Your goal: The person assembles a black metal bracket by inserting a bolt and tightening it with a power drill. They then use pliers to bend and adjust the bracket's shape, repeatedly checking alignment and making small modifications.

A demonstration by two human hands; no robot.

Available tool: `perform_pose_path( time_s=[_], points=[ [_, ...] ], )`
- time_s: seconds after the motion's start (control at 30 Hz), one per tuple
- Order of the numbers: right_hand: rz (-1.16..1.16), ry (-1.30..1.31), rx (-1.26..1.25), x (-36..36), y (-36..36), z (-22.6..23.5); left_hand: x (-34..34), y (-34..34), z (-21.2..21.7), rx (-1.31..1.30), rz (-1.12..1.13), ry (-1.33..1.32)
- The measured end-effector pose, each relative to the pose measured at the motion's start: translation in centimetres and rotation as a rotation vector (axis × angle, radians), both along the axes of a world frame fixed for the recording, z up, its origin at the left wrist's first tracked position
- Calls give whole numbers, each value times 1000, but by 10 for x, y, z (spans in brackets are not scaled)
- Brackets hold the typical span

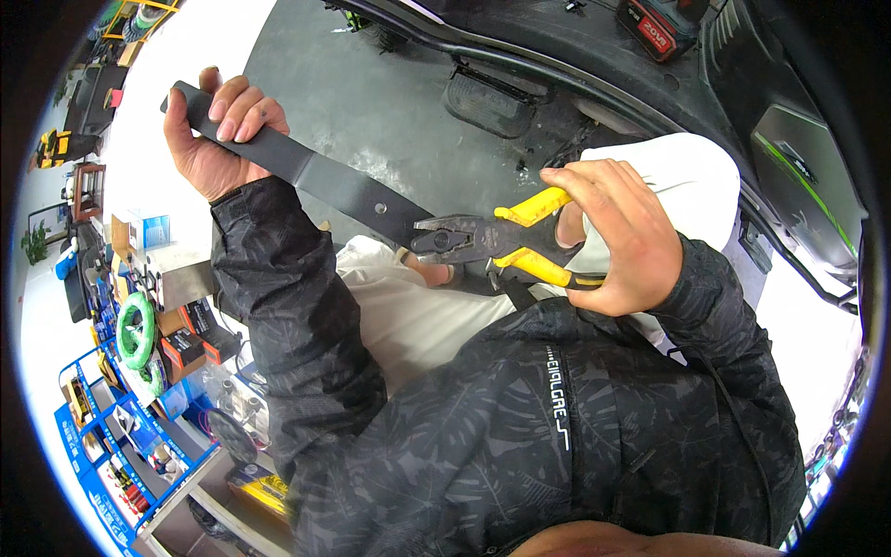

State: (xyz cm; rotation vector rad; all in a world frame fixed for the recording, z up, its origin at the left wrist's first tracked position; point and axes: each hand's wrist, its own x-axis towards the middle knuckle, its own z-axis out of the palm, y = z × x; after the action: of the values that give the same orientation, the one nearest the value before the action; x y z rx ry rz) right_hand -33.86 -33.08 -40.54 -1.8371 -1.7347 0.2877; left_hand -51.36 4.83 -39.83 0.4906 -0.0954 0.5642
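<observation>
A flat, dark grey strip with a small round stud or hole runs slantwise from upper left to the middle. My left hand is closed on its upper end, thumb on one side and fingers over the other. Combination pliers with yellow grips lie in my right hand, thumb and fingers wrapped about the spread handles. The plier jaws overlap the strip's lower end; whether they pinch it I cannot tell.
A black vehicle body with a ribbed pedal stands ahead, and a red-and-black battery pack rests on it. My white trousers are below the strip. Blue shelving, boxes and a green steering wheel cover are at left.
</observation>
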Motion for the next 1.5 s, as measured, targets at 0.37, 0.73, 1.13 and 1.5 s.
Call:
perform_pose_path(
  time_s=[0.37, 0.73, 1.13, 1.5],
  points=[
    [84, 316, -178, 4, 1, -5, 6, 4, -7, -112, -38, 278],
    [195, 1447, -353, 8, 5, -41, 10, -4, -3, 90, 255, 424],
    [168, 1425, -385, 7, 8, -46, 17, -18, 4, 2, 436, 533],
    [88, 1196, -416, -1, 8, -31, 11, 0, -11, -151, 296, 571]
  ],
)
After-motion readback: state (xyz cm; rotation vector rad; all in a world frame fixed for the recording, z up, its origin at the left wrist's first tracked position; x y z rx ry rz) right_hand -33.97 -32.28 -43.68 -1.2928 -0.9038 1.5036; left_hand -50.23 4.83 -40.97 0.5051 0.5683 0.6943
